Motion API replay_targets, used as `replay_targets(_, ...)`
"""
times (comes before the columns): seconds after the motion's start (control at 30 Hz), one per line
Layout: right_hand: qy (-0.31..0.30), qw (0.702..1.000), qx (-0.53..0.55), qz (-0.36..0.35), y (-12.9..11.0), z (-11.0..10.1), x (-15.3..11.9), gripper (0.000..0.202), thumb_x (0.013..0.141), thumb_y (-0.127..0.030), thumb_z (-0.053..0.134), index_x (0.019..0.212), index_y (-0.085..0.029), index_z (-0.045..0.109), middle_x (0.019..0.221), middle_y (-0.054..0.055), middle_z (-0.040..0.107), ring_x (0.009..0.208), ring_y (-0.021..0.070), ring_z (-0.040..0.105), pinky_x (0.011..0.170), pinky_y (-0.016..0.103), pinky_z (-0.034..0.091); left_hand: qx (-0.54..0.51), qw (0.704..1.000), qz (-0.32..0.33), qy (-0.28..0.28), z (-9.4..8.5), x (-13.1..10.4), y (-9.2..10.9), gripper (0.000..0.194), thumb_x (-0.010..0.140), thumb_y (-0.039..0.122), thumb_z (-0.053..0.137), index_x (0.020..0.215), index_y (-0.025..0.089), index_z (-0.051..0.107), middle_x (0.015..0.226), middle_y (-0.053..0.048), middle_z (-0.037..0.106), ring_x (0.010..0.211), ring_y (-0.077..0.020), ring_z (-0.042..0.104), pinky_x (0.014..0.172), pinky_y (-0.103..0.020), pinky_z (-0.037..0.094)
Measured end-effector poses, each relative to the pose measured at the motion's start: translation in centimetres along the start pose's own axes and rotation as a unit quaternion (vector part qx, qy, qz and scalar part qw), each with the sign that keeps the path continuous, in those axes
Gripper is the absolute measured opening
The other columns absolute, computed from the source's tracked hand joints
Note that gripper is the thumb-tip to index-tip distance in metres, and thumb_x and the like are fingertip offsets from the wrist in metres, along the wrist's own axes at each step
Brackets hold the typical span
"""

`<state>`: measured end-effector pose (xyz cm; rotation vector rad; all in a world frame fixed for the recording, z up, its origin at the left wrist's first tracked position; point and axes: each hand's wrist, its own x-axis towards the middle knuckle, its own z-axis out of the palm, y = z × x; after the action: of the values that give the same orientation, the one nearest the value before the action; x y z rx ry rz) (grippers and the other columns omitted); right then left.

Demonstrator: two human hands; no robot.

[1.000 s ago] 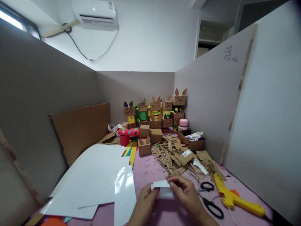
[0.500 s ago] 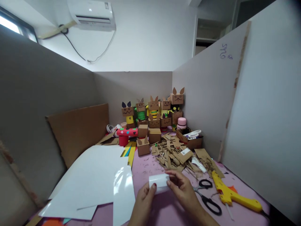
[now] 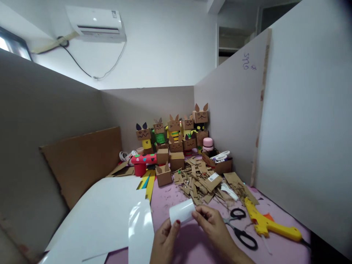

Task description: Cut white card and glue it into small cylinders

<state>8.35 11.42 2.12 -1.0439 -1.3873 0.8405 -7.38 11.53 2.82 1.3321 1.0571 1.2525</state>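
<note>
A person's left hand point(image 3: 165, 238) pinches the lower left end of a curved glossy white sheet point(image 3: 181, 211), thumb over its face, while the right hand point(image 3: 213, 226) grips the right end tightly between thumb and fingers. From where I stand, the piece is held above a pinkish-purple tabletop point(image 3: 164, 194), between large flat white sheets point(image 3: 110, 216) and black-handled metal scissors point(image 3: 235, 230). A yellow glue gun point(image 3: 277, 226) lies beyond the scissors, near a heap of brown cardboard scraps point(image 3: 196, 179).

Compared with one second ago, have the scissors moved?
No. The scissors keep their place just left of the glue gun; the camera view itself has shifted.
</note>
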Motion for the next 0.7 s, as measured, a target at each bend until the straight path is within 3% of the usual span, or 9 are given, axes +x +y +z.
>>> replay_targets(0.2,0.003,0.999,-0.038,-0.039,-0.2,-0.1,-0.3,0.034,0.085,-0.044,0.052,0.072,-0.016,0.066,0.069,0.003,0.061,0.068,0.0174,0.053,0.061,0.024,0.039,0.063,0.996,0.046,0.039,-0.9,0.3,-0.3,0.033,0.066,0.049,0.069,0.072,0.016,0.073,0.074,-0.003,0.067,0.080,-0.0234,0.058,0.074,-0.026,0.043)
replay_targets(0.33,0.009,0.999,-0.025,-0.043,0.1,0.1,-0.4,0.032,0.083,-0.043,0.055,0.069,-0.017,0.065,0.061,0.000,0.056,0.060,0.0151,0.052,0.056,0.022,0.038,0.037,0.999,-0.009,0.026,-1.1,0.6,-1.2,0.041,0.063,0.054,0.070,0.054,0.014,0.064,0.049,0.002,0.054,0.049,-0.0123,0.046,0.049,-0.022,0.034)
replay_targets(0.4,0.012,1.000,-0.010,-0.026,0.2,0.1,-0.4,0.033,0.082,-0.044,0.056,0.066,-0.016,0.064,0.055,-0.001,0.053,0.054,0.0132,0.049,0.051,0.022,0.035,0.008,0.999,-0.036,0.015,-0.9,0.6,-1.4,0.043,0.062,0.055,0.070,0.056,0.013,0.064,0.046,0.002,0.054,0.043,-0.0094,0.040,0.046,-0.020,0.030)
replay_targets(0.5,0.017,1.000,0.005,-0.008,0.4,0.1,-0.4,0.035,0.080,-0.046,0.058,0.062,-0.016,0.060,0.050,-0.003,0.049,0.049,0.0112,0.045,0.048,0.021,0.032,-0.031,0.998,-0.061,0.014,-0.5,0.6,-1.4,0.045,0.058,0.056,0.073,0.067,0.012,0.069,0.052,-0.002,0.063,0.045,-0.0106,0.046,0.047,-0.021,0.033)
replay_targets(0.7,0.010,1.000,0.007,-0.005,0.7,0.1,-0.4,0.039,0.080,-0.048,0.057,0.058,-0.017,0.055,0.046,-0.005,0.045,0.044,0.0097,0.042,0.044,0.021,0.030,-0.105,0.989,-0.099,0.000,0.0,0.9,-2.2,0.045,0.055,0.053,0.077,0.070,0.011,0.069,0.053,-0.001,0.064,0.046,-0.0089,0.053,0.043,-0.016,0.034)
